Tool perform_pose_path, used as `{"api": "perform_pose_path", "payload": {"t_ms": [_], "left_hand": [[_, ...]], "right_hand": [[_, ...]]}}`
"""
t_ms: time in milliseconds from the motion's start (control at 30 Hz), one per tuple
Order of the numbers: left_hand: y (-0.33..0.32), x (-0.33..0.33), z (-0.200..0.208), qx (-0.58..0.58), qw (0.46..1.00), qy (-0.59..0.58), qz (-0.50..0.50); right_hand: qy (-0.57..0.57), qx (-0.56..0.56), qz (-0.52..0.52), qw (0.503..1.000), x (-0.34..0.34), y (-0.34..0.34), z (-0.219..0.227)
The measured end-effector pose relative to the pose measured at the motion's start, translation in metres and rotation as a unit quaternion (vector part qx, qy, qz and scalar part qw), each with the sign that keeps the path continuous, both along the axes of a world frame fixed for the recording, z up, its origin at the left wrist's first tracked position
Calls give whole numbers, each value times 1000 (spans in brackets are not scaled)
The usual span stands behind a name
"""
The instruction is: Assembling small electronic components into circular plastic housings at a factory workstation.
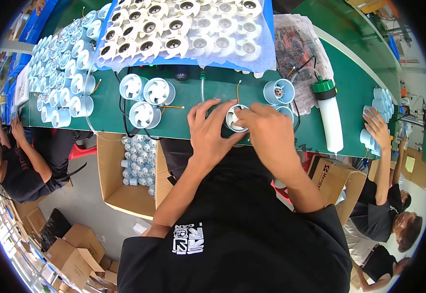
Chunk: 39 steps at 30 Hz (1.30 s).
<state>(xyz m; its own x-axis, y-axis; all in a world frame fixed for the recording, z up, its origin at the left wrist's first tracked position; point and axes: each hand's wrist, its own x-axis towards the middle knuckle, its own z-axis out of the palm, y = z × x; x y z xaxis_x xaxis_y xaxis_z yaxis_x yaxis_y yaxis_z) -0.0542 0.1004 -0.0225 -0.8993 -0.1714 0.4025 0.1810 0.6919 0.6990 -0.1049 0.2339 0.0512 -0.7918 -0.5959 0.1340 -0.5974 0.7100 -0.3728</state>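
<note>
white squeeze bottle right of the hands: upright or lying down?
Lying down. The bottle rests lengthwise on the green table, green cap pointing away from the person, its body flat on the surface.

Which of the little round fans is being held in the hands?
The white fan right between the left hand and right hand. The three finished fans sit untouched to its left.

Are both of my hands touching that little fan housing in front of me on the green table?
Touching. The head view shows the left hand and right hand wrapped around the pale blue fan housing, fingers pressing on its white impeller.
</note>
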Motion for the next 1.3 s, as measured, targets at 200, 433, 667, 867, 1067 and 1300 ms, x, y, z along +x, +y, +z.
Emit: {"api": "perform_pose_path", "payload": {"t_ms": [200, 433, 667, 867, 1067, 1300], "left_hand": [[-2, 1, -5, -16, 1000, 9, 12], [-1, 1, -3, 3, 1000, 0, 15], [-2, 1, -6, -13, 1000, 5, 6], [-4, 2, -6, -7, 1000, 19, -9], [-4, 3, -4, 25, 999, 41, -5], [-2, 2, -1, 15, 999, 46, -14]], "right_hand": [[54, 23, 31, 998, -5, 1, -1], [-51, -28, 27, 998, -10, 10, 7], [-76, -82, -46, 993, -7, -2, 18], [-114, -94, -22, 989, -4, 4, 7], [-24, 16, -17, 999, 10, 1, 15], [-26, -21, -17, 999, 8, 7, 13]]}}
